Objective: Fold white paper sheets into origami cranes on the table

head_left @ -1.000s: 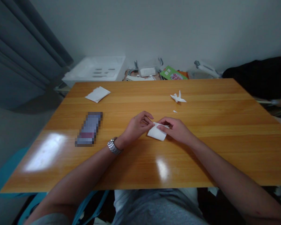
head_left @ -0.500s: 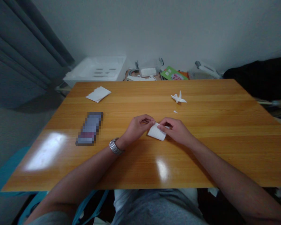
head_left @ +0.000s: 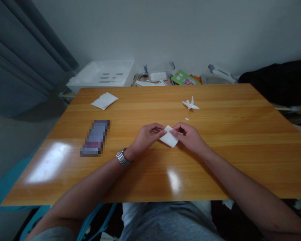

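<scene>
A small folded piece of white paper (head_left: pixel 171 140) is pinched between my two hands, just above the wooden table (head_left: pixel 215 174). My left hand (head_left: pixel 149 135), with a metal watch (head_left: pixel 123 157) on its wrist, grips the paper's left corner between thumb and fingers. On the other side, my right hand (head_left: pixel 189 136) holds the right corner, its thumb lying on top. The fingertips beneath the paper are hidden. Beyond my hands stands a folded paper crane (head_left: pixel 190 103), and a tiny paper scrap (head_left: pixel 187 119) lies nearer to me.
Folded white sheets (head_left: pixel 104 101) lie at the table's back left. A phone (head_left: pixel 95 138), blurred out, rests left of my hands. Behind the table are a white foam box (head_left: pixel 100 73), a green booklet (head_left: pixel 184 78) and a black cloth heap (head_left: pixel 278 80).
The paper has turned between my fingers, so one corner now points away from me. My right hand has shifted slightly up and both thumbs sit on the paper's sides.
</scene>
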Demonstrator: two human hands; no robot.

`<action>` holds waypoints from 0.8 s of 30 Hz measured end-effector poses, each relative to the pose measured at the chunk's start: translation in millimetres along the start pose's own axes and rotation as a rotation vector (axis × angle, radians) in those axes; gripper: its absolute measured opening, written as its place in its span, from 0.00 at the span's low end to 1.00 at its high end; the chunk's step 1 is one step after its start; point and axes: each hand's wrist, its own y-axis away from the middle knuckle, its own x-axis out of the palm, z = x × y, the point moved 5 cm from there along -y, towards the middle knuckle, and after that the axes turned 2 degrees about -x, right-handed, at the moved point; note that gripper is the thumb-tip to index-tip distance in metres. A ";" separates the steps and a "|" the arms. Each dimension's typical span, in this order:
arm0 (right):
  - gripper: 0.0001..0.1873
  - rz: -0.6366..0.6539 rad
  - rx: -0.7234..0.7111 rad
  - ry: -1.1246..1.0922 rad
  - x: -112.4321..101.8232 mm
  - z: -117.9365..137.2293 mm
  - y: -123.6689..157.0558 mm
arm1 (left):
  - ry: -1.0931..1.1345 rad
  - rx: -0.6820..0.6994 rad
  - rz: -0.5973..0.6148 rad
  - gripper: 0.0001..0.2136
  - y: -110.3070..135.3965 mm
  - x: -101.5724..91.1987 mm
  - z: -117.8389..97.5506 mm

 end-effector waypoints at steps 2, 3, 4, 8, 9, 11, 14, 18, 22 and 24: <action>0.12 -0.020 0.001 -0.027 -1.1 -0.1 -0.3 | -0.022 0.020 0.009 0.13 -0.3 -0.2 0.7; 0.12 -0.021 0.001 -0.037 -1.2 0.0 -0.3 | -0.031 0.033 0.005 0.12 -0.4 -0.7 0.3; 0.12 -0.014 0.003 -0.043 -0.9 0.0 -0.3 | -0.037 0.043 0.001 0.12 -0.5 -1.4 -0.5; 0.13 0.021 0.006 -0.049 1.4 0.7 0.7 | -0.066 0.064 0.020 0.10 -0.6 -3.0 -6.3; 0.13 0.026 0.003 -0.045 1.9 1.2 1.0 | -0.077 0.067 0.031 0.10 -0.4 -3.2 -7.9; 0.12 0.035 -0.003 -0.047 2.8 2.4 1.6 | -0.095 0.066 0.054 0.10 0.3 -3.4 -10.2; 0.11 0.054 -0.013 -0.059 3.8 4.5 2.1 | -0.113 0.054 0.098 0.10 1.8 -1.8 -10.5; 0.10 0.032 -0.045 -0.011 2.1 6.7 2.0 | -0.116 0.046 0.116 0.11 3.2 1.9 -9.6; 0.11 -0.062 -0.027 -0.071 -2.3 1.1 1.1 | -0.067 0.033 0.030 0.11 2.9 1.5 -11.6; 0.12 -0.139 -0.013 -0.103 -6.3 -3.2 0.6 | -0.025 0.019 -0.002 0.12 2.4 1.0 -11.4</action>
